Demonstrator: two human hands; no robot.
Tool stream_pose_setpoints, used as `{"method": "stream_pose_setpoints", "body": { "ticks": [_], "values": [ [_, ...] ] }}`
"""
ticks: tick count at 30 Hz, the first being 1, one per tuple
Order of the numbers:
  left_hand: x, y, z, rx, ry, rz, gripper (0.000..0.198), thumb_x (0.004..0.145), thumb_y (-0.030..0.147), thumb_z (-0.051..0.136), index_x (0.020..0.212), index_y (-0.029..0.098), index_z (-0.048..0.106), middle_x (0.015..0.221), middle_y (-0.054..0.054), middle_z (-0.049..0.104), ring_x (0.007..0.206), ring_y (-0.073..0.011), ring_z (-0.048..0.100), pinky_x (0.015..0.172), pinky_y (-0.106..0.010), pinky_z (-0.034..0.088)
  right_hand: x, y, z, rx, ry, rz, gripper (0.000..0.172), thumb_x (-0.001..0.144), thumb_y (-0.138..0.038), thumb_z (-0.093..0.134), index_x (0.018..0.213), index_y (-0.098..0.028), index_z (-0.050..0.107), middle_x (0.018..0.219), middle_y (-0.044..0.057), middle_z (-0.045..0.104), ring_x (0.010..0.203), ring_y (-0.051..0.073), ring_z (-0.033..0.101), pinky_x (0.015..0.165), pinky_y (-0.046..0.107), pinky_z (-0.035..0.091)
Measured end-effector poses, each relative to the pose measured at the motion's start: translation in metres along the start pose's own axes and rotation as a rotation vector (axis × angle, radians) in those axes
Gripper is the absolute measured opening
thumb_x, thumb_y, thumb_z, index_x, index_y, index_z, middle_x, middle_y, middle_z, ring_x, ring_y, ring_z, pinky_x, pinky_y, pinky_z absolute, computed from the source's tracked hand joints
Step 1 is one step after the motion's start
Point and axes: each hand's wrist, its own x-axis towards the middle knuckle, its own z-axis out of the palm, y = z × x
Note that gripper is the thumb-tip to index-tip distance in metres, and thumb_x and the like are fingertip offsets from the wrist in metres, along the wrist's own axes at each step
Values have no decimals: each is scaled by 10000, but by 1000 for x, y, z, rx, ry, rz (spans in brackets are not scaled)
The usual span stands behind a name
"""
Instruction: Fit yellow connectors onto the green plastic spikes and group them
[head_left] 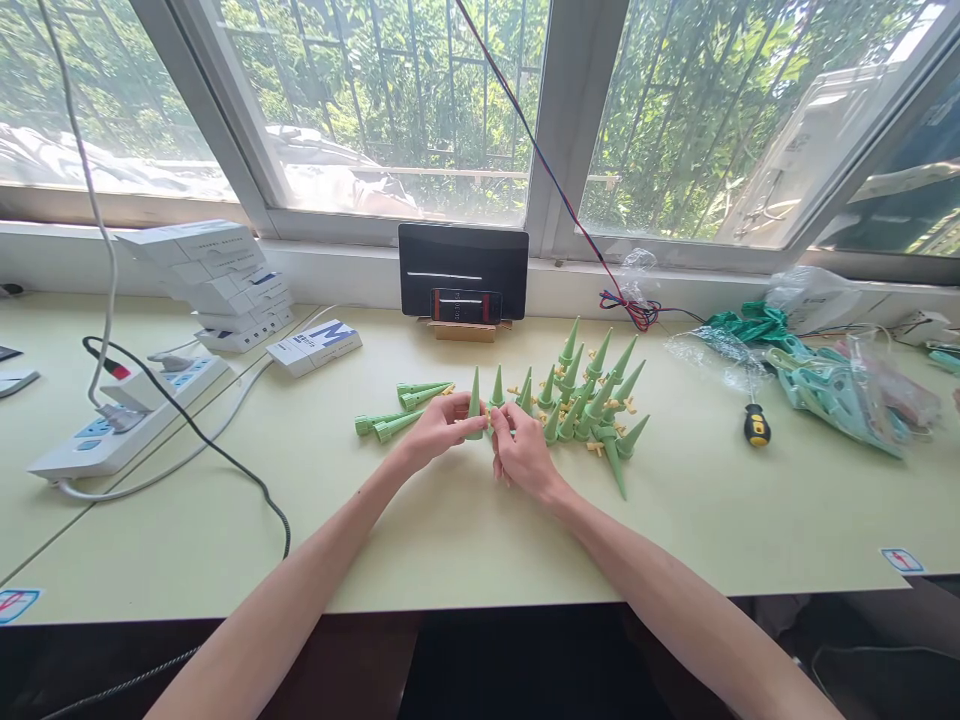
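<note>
My left hand (439,428) and my right hand (523,452) meet at the middle of the pale green table (225,520). Both have their fingers closed around a green cone-shaped spike (475,398) that stands upright between them. Right behind the hands stands a cluster of several upright green spikes (592,400) with small yellow parts at their bases. To the left, several more green spikes (397,410) lie on their sides. One spike (615,468) lies flat at the right of the cluster.
A dark tablet (463,270) with a phone (465,306) leaning on it stands at the window sill. Left are white boxes (210,270), a power strip (127,415) and black cable (225,460). Right lie a small screwdriver (756,425) and plastic bags (840,385) of teal parts.
</note>
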Motion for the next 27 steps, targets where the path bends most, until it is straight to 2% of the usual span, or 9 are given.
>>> {"method": "stream_pose_setpoints", "body": {
  "ticks": [4, 9, 15, 21, 24, 27],
  "values": [
    [0, 0, 0, -3, -7, 13, 323, 809, 469, 682, 927, 169, 700, 795, -45, 599, 662, -122, 519, 484, -196, 335, 0, 0, -1, -13, 17, -18, 413, 989, -571, 377, 729, -251, 353, 497, -80, 383, 299, 133, 508, 293, 246, 254],
    [-1, 3, 2, -12, -18, 32, 348, 800, 474, 690, 935, 155, 718, 842, -73, 630, 690, -138, 551, 488, -205, 373, 0, 0, -1, -74, 50, -15, 463, 997, -572, 336, 667, -246, 331, 483, -63, 367, 312, 123, 452, 352, 264, 295],
    [-1, 1, 2, -4, -31, 50, 331, 803, 471, 696, 917, 161, 716, 769, -42, 613, 635, -122, 535, 494, -217, 383, 3, 2, 0, -173, 106, -55, 512, 1002, -582, 303, 621, -241, 310, 456, -46, 326, 403, 139, 425, 426, 273, 299],
    [-1, 1, 3, -16, -46, 54, 317, 809, 468, 692, 885, 160, 699, 814, -46, 615, 672, -129, 547, 526, -224, 386, 3, 1, 1, -137, 106, -27, 531, 996, -585, 314, 595, -239, 291, 427, -49, 316, 367, 133, 418, 410, 268, 289],
    [-1, 2, 2, -28, -48, 1, 297, 811, 458, 695, 885, 170, 693, 747, -20, 574, 606, -102, 483, 489, -214, 330, 2, 1, 1, -92, 92, -13, 515, 993, -587, 332, 615, -237, 323, 439, -59, 328, 329, 128, 442, 384, 260, 299],
    [0, 1, 1, -83, -56, -48, 293, 807, 454, 697, 919, 183, 699, 777, -25, 586, 631, -108, 487, 479, -208, 311, 0, 1, 2, -51, 64, -16, 481, 997, -585, 331, 676, -235, 401, 478, -61, 378, 309, 127, 468, 353, 255, 311]
  ]
}}
